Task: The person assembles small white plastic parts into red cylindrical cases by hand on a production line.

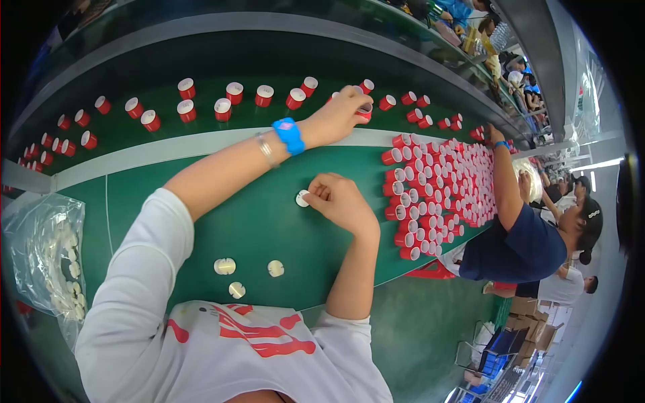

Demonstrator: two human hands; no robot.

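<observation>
My left hand (337, 115), with a blue wristband and a bracelet on its wrist, reaches over the pale rail to the far strip. Its fingers are closed around a small red cup (363, 114), partly hidden by the hand. Nearer to me, my right hand (341, 205) pinches the edge of a round white disc (302, 199) above or on the green table. Three similar pale notched discs, one of them (224, 266), lie close to my body. Left of them, a clear plastic bag (40, 235) holds several more.
Beyond the pale rail (222, 145), several red cups (186, 111) stand spaced along the far strip. A dense block of red cups (437, 191) fills the table's right side. At its far end, a person in dark blue (517, 242) reaches toward the strip. Metal framing (201, 30) runs overhead.
</observation>
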